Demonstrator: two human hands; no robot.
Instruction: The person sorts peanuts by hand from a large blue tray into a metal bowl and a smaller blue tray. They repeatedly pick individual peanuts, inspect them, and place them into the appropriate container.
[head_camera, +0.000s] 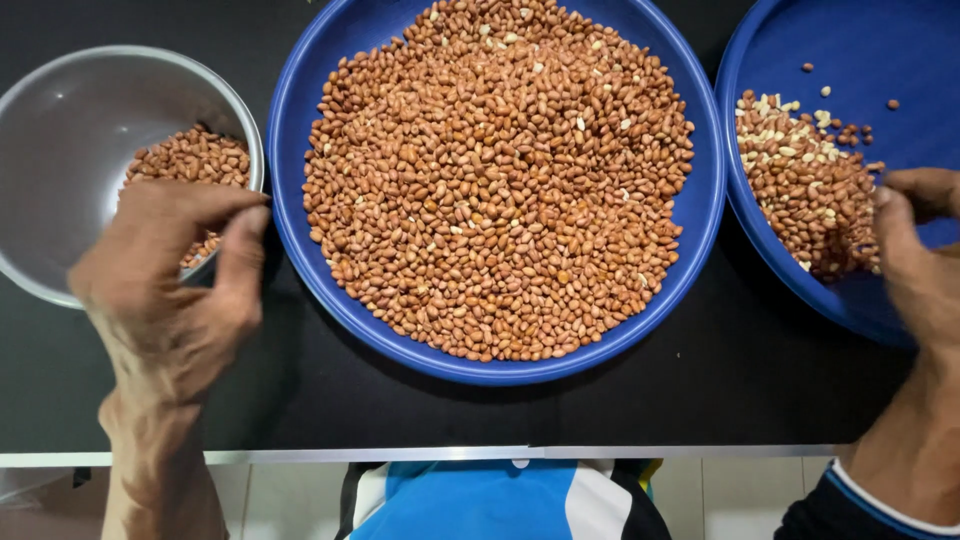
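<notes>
Two hands sorting peanuts on a black table.

Left hand (170, 275), fingers curled together, hovers over the steel bowl (60, 120); right hand (915, 250) pinches at peanuts (810, 185) in the right tray (850, 50). Small, light, smooth nuts likely roll, best pinched singly. Beyond, the middle tray (300, 120) lies heaped.

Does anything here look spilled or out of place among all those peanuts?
Nothing looks spilled: the dark table shows no stray nuts. The one oddity is the right blue tray, where pale, skinless peanuts are mixed into the pile and a few loose nuts lie apart. The left hand is at the metal bowl; the right hand touches that pile.
</notes>
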